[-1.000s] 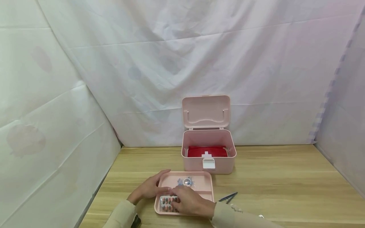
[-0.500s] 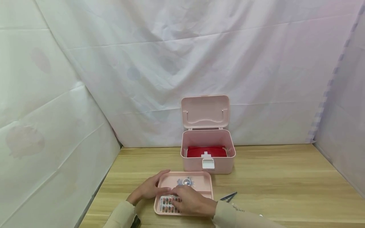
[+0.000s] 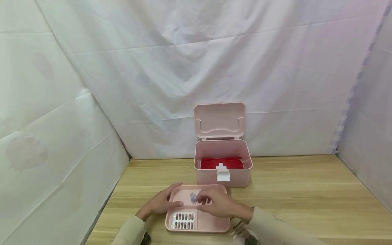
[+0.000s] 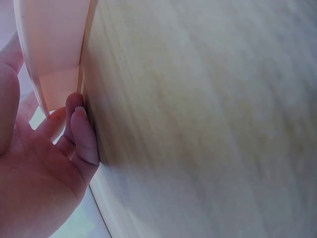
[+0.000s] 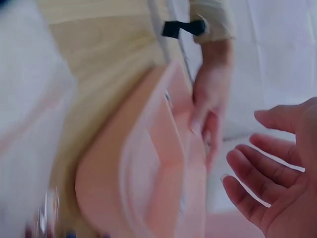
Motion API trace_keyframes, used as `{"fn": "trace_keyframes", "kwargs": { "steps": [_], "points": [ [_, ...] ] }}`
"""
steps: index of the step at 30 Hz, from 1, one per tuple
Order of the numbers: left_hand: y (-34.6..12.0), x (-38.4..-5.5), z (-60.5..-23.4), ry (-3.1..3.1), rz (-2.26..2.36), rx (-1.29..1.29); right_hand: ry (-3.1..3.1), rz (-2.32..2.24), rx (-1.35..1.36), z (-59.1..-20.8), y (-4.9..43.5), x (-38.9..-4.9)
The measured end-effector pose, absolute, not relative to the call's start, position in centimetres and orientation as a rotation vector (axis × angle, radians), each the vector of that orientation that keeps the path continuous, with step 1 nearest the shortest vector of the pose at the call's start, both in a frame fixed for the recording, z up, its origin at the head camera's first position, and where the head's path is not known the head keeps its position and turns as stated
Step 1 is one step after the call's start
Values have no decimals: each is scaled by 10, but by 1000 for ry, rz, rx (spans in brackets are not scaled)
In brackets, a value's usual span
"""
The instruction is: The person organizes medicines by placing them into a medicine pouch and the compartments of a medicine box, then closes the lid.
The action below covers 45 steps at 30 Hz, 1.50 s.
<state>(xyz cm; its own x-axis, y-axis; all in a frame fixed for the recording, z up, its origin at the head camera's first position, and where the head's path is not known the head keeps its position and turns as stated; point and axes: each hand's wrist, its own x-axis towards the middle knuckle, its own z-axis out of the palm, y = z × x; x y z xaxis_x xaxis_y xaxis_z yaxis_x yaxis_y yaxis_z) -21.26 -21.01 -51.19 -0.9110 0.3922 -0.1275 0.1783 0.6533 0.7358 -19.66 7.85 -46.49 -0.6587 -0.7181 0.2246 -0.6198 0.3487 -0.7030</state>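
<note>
A shallow pink divided tray (image 3: 212, 231) lies on the wooden table. My left hand (image 3: 160, 201) grips its left edge, thumb over the rim; in the left wrist view that hand's fingers (image 4: 85, 136) curl against the outer wall. A blister pack of capsules (image 3: 183, 221) lies flat in the front left compartment. My right hand (image 3: 218, 203) hovers over the right part of the tray with relaxed fingers, and the right wrist view shows nothing between them. A small blue and clear item (image 3: 193, 197) sits in the rear compartment; the white round piece beside it is hidden behind the right hand.
Behind the tray stands a pink box (image 3: 202, 177) with its lid (image 3: 219, 120) raised and a red pouch (image 3: 222, 163) inside. Clear printed packaging (image 3: 241, 231) lies by the right sleeve. White cloth (image 3: 171, 78) hangs at the back and sides.
The right hand has left the blister pack and moved to the right and back over the tray, uncovering the whole pack. The left hand stays at the tray's edge.
</note>
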Motion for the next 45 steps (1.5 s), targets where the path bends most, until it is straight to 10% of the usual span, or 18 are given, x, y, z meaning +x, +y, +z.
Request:
{"fn": "trace_keyframes", "kwargs": {
  "steps": [23, 45],
  "points": [
    [-210, -215, -515, 2597, 1105, 420, 2226, -1243, -1144, -460, 255, -188],
    [-204, -210, -506, 2575, 1134, 418, 2275, -979, -1095, -510, 310, -161]
  ]
}}
